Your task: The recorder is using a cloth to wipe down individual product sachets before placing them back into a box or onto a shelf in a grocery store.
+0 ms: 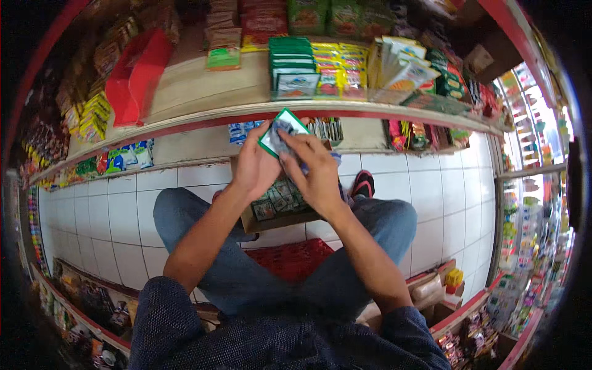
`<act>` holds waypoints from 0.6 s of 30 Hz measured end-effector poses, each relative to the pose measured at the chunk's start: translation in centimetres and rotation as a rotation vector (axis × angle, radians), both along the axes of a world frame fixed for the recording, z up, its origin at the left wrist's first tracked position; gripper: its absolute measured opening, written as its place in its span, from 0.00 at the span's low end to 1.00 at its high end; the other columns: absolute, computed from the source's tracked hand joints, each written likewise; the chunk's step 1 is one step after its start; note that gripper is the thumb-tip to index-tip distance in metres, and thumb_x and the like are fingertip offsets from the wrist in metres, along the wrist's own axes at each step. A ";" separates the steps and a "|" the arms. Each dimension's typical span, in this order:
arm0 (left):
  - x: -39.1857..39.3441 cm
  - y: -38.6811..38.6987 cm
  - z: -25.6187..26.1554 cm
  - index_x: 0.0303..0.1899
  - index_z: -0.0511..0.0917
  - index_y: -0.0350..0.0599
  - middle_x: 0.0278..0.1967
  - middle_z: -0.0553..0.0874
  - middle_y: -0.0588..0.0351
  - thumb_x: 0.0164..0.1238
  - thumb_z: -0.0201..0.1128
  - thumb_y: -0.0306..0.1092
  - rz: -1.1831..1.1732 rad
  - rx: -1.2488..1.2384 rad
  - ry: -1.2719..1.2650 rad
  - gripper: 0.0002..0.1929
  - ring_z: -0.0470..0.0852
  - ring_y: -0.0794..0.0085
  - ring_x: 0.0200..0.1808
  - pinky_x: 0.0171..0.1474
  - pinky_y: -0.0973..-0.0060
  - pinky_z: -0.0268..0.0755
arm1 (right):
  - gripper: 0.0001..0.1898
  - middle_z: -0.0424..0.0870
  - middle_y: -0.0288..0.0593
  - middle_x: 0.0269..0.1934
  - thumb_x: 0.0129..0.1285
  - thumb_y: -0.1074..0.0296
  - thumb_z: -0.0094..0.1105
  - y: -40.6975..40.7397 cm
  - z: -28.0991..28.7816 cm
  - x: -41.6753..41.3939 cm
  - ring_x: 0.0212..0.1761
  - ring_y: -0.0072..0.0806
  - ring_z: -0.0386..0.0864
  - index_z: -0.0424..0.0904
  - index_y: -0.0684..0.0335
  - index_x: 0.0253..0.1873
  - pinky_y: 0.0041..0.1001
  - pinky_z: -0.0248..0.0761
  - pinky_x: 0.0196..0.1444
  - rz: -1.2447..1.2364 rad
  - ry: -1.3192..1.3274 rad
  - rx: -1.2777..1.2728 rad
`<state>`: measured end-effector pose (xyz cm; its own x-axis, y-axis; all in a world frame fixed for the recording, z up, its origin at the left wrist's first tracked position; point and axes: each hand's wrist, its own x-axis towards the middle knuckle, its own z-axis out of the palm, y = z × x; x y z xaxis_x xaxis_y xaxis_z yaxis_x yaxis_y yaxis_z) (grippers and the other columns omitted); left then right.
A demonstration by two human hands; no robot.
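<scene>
A white sachet with a green border lies tilted across my left hand, which holds it by its left side and from beneath. My right hand is over it, with a dark grey, blurred cloth or wad under its fingertips against the sachet's face. Below my hands, between my knees, a cardboard box holds many small dark sachets. On the shelf just ahead stand a row of green and white sachets, yellow sachets and a stack of white packets.
A shelf edge crosses in front of me, with a red holder at its left. Beneath are a lower shelf with packets and a box of upright sachets. Low racks stand behind me on both sides.
</scene>
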<state>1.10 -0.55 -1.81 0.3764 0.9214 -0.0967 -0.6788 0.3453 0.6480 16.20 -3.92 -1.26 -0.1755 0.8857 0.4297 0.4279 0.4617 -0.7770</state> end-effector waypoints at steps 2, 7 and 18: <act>0.2 -0.1 0.2 0.78 0.65 0.39 0.78 0.72 0.43 0.86 0.38 0.64 -0.053 -0.037 -0.075 0.38 0.74 0.59 0.75 0.80 0.57 0.60 | 0.24 0.82 0.50 0.53 0.69 0.74 0.68 -0.5 -0.9 -0.9 0.48 0.43 0.84 0.82 0.58 0.69 0.36 0.78 0.52 0.042 -0.047 0.061; -0.3 -0.6 0.7 0.80 0.63 0.41 0.78 0.72 0.45 0.83 0.34 0.72 -0.116 -0.128 -0.221 0.44 0.71 0.59 0.77 0.82 0.57 0.55 | 0.28 0.79 0.49 0.55 0.63 0.75 0.70 1.5 -0.2 -0.1 0.53 0.44 0.79 0.83 0.57 0.69 0.43 0.70 0.62 -0.149 -0.408 0.297; -0.8 -0.5 1.2 0.79 0.64 0.43 0.79 0.70 0.50 0.83 0.38 0.72 -0.045 -0.203 -0.276 0.43 0.67 0.62 0.80 0.84 0.58 0.51 | 0.34 0.74 0.51 0.76 0.71 0.68 0.62 1.7 0.1 -0.9 0.83 0.43 0.63 0.67 0.64 0.80 0.61 0.44 0.84 -0.141 -0.632 0.249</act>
